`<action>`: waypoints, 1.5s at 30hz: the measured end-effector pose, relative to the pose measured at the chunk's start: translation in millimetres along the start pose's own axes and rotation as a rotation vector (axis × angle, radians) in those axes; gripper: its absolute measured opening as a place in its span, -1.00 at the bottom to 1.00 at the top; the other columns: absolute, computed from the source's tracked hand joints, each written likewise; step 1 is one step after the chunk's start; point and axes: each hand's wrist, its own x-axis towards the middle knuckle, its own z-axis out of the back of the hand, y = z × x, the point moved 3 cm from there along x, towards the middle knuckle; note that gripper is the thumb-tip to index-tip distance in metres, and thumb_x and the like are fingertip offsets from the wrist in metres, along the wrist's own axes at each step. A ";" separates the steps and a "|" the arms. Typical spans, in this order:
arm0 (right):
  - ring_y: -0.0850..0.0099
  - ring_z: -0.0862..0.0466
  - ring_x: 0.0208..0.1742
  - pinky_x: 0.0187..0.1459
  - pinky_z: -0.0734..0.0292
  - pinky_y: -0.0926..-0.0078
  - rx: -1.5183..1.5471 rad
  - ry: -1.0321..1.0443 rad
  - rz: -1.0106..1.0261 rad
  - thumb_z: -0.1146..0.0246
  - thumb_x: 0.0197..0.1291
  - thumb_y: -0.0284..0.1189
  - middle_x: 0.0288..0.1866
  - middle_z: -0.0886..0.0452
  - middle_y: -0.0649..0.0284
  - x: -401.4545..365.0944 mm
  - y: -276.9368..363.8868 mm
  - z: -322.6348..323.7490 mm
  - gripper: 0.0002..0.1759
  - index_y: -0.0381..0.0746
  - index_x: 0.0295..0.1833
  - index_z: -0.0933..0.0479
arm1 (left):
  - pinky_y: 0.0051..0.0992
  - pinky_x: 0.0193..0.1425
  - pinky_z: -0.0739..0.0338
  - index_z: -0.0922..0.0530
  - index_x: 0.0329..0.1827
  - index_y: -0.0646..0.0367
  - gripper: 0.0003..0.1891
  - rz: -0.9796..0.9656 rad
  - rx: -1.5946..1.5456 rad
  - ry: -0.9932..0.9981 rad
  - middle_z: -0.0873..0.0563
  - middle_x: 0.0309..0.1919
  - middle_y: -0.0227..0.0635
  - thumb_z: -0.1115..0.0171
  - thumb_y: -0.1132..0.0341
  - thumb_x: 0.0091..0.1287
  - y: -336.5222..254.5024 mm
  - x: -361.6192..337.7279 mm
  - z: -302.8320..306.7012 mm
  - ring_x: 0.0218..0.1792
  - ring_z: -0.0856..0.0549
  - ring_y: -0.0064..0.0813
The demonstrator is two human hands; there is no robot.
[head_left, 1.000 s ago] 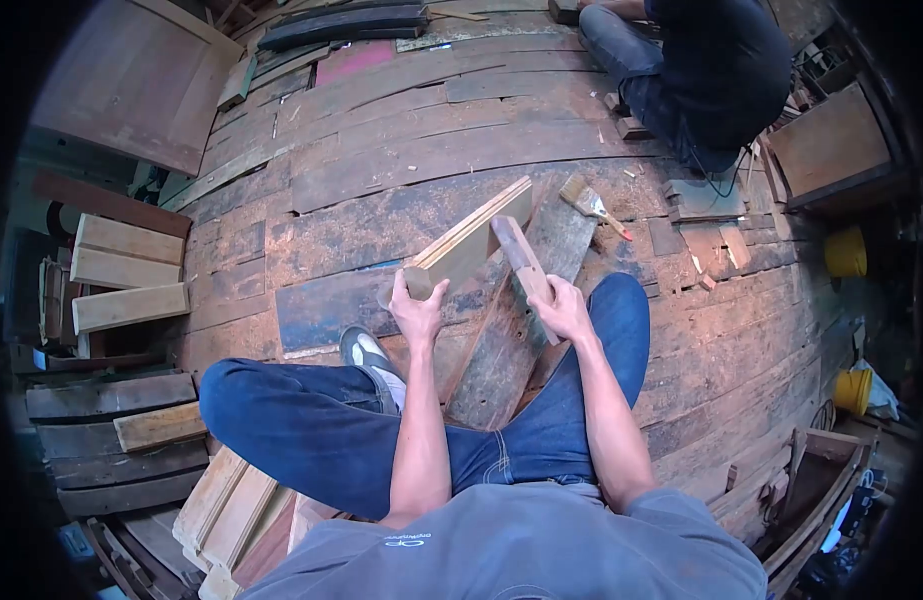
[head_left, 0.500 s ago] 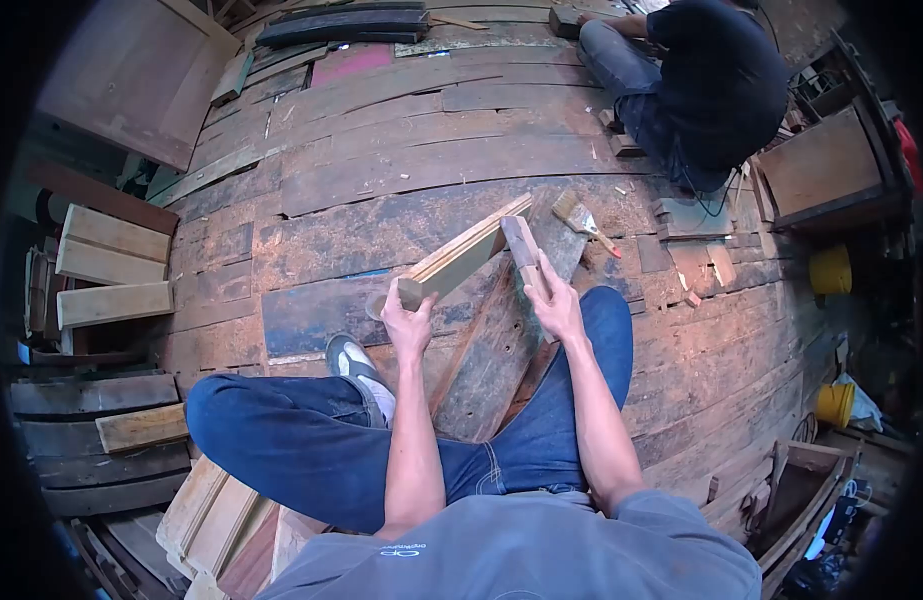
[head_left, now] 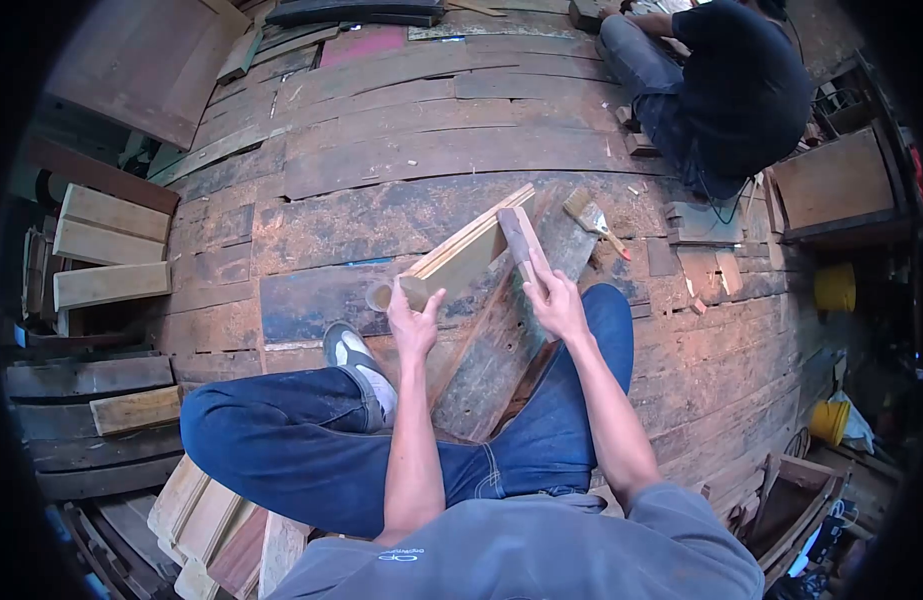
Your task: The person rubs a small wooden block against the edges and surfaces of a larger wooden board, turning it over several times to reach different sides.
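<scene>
My left hand [head_left: 413, 318] grips the near end of a pale wooden board [head_left: 459, 262] with a grooved long edge, its far end tilted away to the right. In my right hand [head_left: 556, 305] is a narrow wooden block [head_left: 519, 238] with a purple-brown face. The block's upper end meets or lies very close to the board's far end; contact is hard to make out. Below both pieces, a worn plank [head_left: 491, 372] runs between my legs. A small round cup [head_left: 379, 296] stands beside my left hand. A paintbrush [head_left: 593, 220] with a red-tipped handle lies past the plank's far end.
Pale boards [head_left: 111, 285] are stacked at the left, with more grooved boards [head_left: 206, 520] by my left knee. Another person [head_left: 736, 90] sits at the upper right. Yellow buckets [head_left: 834, 288] stand along the right. Sawdust covers the plank floor [head_left: 381, 150].
The whole view has shifted slightly. The block in my right hand has moved a little up and left against the board's far end. Both hands keep their holds.
</scene>
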 end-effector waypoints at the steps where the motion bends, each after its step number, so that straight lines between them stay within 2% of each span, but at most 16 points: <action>1: -0.13 -0.74 -0.07 0.09 -0.66 0.05 0.029 -0.003 -0.003 -0.26 0.40 -0.24 -0.06 -0.66 -0.19 -4.0 5.7 -6.3 -0.29 0.02 0.65 -0.30 | -0.41 0.21 -0.63 -0.54 0.27 0.27 -0.49 -0.019 -0.013 -0.007 -0.77 0.09 -0.20 -0.50 0.52 0.25 -4.2 -0.2 -1.9 0.07 -0.75 -0.42; 6: -0.06 -0.76 -0.09 0.01 -0.71 0.02 0.164 0.136 0.293 -0.29 0.39 -0.25 -0.04 -0.64 -0.13 -62.3 67.6 -26.9 -0.26 0.05 0.65 -0.30 | -0.40 0.18 -0.65 -0.52 0.26 0.27 -0.50 0.009 -0.122 -0.020 -0.77 0.09 -0.19 -0.50 0.49 0.27 10.1 0.6 -1.2 0.06 -0.76 -0.40; 11: -0.08 -0.78 -0.11 0.01 -0.75 0.06 0.080 0.034 0.019 -0.26 0.42 -0.24 -0.10 -0.66 -0.16 -10.7 32.5 -9.4 -0.31 0.05 0.64 -0.32 | -0.31 0.14 -0.65 -0.54 0.22 0.29 -0.51 -0.029 -0.034 -0.033 -0.79 0.01 -0.09 -0.49 0.52 0.22 -0.3 -2.7 -3.1 0.05 -0.79 -0.25; 14: -0.09 -0.78 -0.09 0.01 -0.75 0.04 0.158 0.084 0.177 -0.26 0.42 -0.25 -0.07 -0.67 -0.18 -36.4 57.4 -22.1 -0.31 0.05 0.63 -0.33 | -0.31 0.15 -0.65 -0.53 0.20 0.28 -0.52 -0.036 -0.050 -0.050 -0.79 0.01 -0.09 -0.49 0.52 0.22 -0.6 -0.7 -2.5 0.05 -0.79 -0.24; 15: 0.10 -0.72 -0.21 -0.05 -0.70 0.13 0.198 0.035 0.351 -0.29 0.40 -0.29 -0.15 -0.65 -0.08 -53.8 66.3 -33.4 -0.29 0.03 0.65 -0.32 | -0.31 0.16 -0.65 -0.53 0.20 0.28 -0.52 -0.003 -0.098 -0.054 -0.79 0.02 -0.09 -0.50 0.51 0.22 7.1 -1.5 -2.3 0.05 -0.78 -0.24; 18: 0.10 -0.72 -0.25 -0.08 -0.72 0.14 0.085 0.237 0.251 -0.29 0.41 -0.31 -0.12 -0.67 -0.03 -61.9 74.3 -21.6 -0.30 0.05 0.63 -0.35 | -0.37 0.20 -0.64 -0.50 0.29 0.26 -0.49 0.011 -0.115 -0.012 -0.75 0.12 -0.16 -0.46 0.54 0.27 24.0 -1.3 -1.0 0.09 -0.75 -0.36; 22: 0.03 -0.78 -0.20 -0.10 -0.77 0.10 -0.020 0.073 0.047 -0.26 0.44 -0.21 -0.11 -0.67 -0.09 -18.4 33.9 -13.4 -0.29 0.04 0.66 -0.28 | -0.31 0.19 -0.64 -0.52 0.23 0.29 -0.52 -0.034 -0.070 -0.074 -0.78 0.04 -0.07 -0.46 0.54 0.24 6.3 -5.2 -3.0 0.07 -0.78 -0.28; 25: -0.02 -0.77 -0.06 0.02 -0.73 0.10 0.145 0.152 0.231 -0.29 0.42 -0.21 0.01 -0.68 -0.17 -53.2 59.1 -24.9 -0.29 0.04 0.65 -0.31 | -0.36 0.24 -0.61 -0.50 0.30 0.25 -0.47 0.046 -0.109 -0.043 -0.74 0.12 -0.16 -0.45 0.56 0.26 16.3 -1.1 -2.2 0.14 -0.72 -0.37; 28: 0.03 -0.76 -0.14 -0.01 -0.71 0.15 0.101 0.287 0.231 -0.27 0.44 -0.25 -0.14 -0.65 -0.05 -59.7 68.7 -8.6 -0.31 0.02 0.65 -0.31 | -0.37 0.26 -0.60 -0.48 0.33 0.25 -0.44 0.094 -0.102 -0.006 -0.72 0.17 -0.20 -0.45 0.57 0.26 6.4 -3.0 -1.3 0.17 -0.70 -0.40; 31: 0.04 -0.74 -0.17 -0.03 -0.70 0.18 0.054 0.118 0.061 -0.26 0.43 -0.26 -0.20 -0.62 0.00 -28.3 44.7 -3.7 -0.30 0.01 0.65 -0.31 | -0.37 0.26 -0.61 -0.47 0.33 0.26 -0.44 0.024 -0.046 -0.023 -0.73 0.16 -0.18 -0.44 0.57 0.26 -2.0 -4.1 -2.2 0.16 -0.71 -0.39; 34: 0.05 -0.73 -0.19 -0.04 -0.68 0.18 0.136 0.060 0.279 -0.27 0.42 -0.26 -0.17 -0.64 -0.05 -53.9 60.2 -19.9 -0.30 0.01 0.65 -0.32 | -0.35 0.25 -0.61 -0.48 0.31 0.27 -0.45 0.023 -0.074 -0.030 -0.74 0.15 -0.15 -0.47 0.54 0.25 6.3 -3.7 -3.9 0.15 -0.72 -0.37; 38: 0.06 -0.73 -0.17 -0.03 -0.67 0.18 0.075 0.246 0.162 -0.28 0.41 -0.27 -0.08 -0.66 -0.16 -53.9 46.1 -5.9 -0.29 0.00 0.64 -0.33 | -0.35 0.26 -0.60 -0.48 0.28 0.28 -0.46 0.039 -0.055 -0.023 -0.75 0.13 -0.12 -0.50 0.51 0.25 4.1 -5.7 -3.0 0.15 -0.73 -0.34; 40: 0.13 -0.73 -0.22 -0.10 -0.69 0.13 0.112 0.061 0.108 -0.28 0.41 -0.31 -0.16 -0.66 -0.09 -35.0 39.6 -5.8 -0.29 -0.08 0.64 -0.32 | -0.35 0.26 -0.60 -0.48 0.28 0.28 -0.46 0.026 -0.038 -0.025 -0.75 0.12 -0.12 -0.49 0.51 0.25 -3.1 -9.9 -3.8 0.14 -0.73 -0.34; 42: 0.11 -0.73 -0.22 -0.08 -0.72 0.06 0.178 0.150 0.015 -0.27 0.42 -0.29 -0.14 -0.67 -0.10 -43.1 47.6 -14.0 -0.30 -0.03 0.64 -0.32 | -0.36 0.25 -0.61 -0.48 0.28 0.29 -0.46 -0.011 -0.030 -0.037 -0.75 0.11 -0.12 -0.49 0.51 0.26 -6.4 -7.4 -3.7 0.13 -0.74 -0.34; 43: 0.07 -0.74 -0.20 -0.03 -0.74 0.04 0.187 0.127 0.235 -0.26 0.44 -0.27 -0.11 -0.67 -0.12 -53.1 62.3 -18.5 -0.32 0.04 0.64 -0.32 | -0.36 0.24 -0.61 -0.48 0.28 0.29 -0.46 -0.005 -0.078 -0.035 -0.76 0.11 -0.11 -0.50 0.50 0.26 -1.2 -4.2 -3.2 0.12 -0.74 -0.33; 45: 0.05 -0.77 -0.15 -0.03 -0.74 0.07 0.168 0.252 0.250 -0.29 0.43 -0.23 -0.08 -0.69 -0.10 -70.9 76.9 -16.2 -0.30 0.09 0.64 -0.32 | -0.35 0.24 -0.61 -0.48 0.27 0.30 -0.47 0.027 -0.177 -0.026 -0.76 0.10 -0.09 -0.50 0.48 0.26 5.5 -6.8 -2.1 0.11 -0.75 -0.33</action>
